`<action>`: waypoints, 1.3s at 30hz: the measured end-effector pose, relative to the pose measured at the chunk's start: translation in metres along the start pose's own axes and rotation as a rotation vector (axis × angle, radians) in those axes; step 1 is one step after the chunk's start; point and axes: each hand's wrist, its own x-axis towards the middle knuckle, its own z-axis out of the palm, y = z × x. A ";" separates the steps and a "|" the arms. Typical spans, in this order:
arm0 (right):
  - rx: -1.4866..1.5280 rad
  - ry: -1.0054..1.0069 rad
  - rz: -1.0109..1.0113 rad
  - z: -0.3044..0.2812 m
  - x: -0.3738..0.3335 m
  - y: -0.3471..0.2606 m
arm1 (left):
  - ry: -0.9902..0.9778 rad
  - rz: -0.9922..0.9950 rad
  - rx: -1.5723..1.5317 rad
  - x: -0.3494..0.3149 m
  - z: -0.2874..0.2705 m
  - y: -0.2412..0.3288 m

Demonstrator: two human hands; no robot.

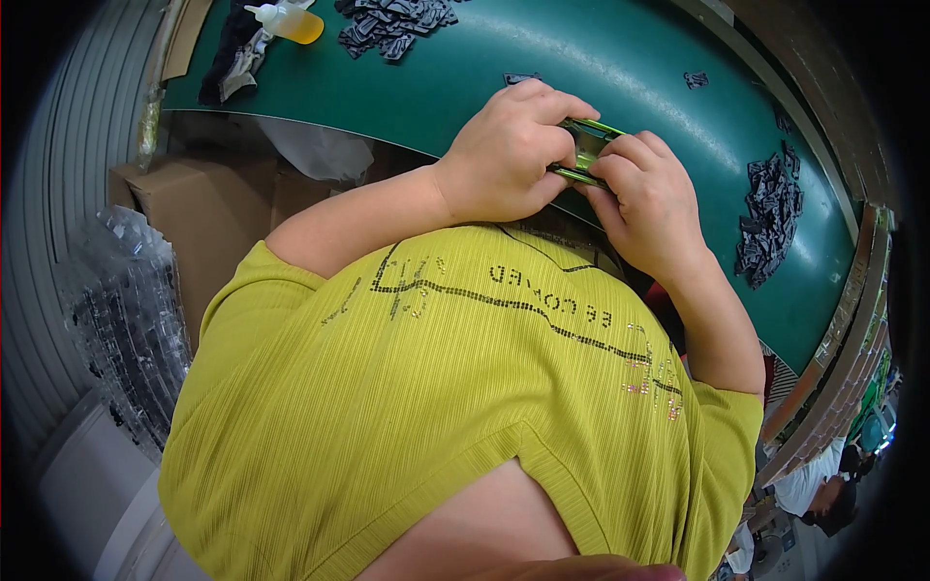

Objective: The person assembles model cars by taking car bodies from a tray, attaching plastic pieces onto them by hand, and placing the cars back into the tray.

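Observation:
Both my hands grip a small bright-green rectangular frame [587, 147] with a dark middle, held up near the front edge of the green table. My left hand [513, 145] has its fingers bent around the left end, the index finger along the far edge. Around the right end close the fingers of my right hand [647, 189], with the thumb underneath. My fingers hide much of the piece, so its exact kind cannot be made out. Just beyond my left hand lies a small dark part [521, 77].
Piles of small dark parts lie at the far left [392, 24] and the right [770, 218] of the green table [620, 48]. One loose part [696, 79] lies apart. A nozzle bottle of orange liquid [294, 24] lies beside dark cloth [239, 53]. Cardboard boxes [208, 213] stand at left.

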 end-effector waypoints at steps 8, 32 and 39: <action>0.027 0.017 0.005 -0.001 0.000 -0.001 | 0.022 0.000 -0.023 0.002 0.001 -0.002; 0.013 -0.315 -0.042 -0.024 0.018 0.011 | 0.006 0.105 -0.023 0.001 0.001 -0.007; 0.095 -0.241 -0.009 -0.027 0.014 0.003 | -0.024 0.036 0.082 0.001 0.001 -0.001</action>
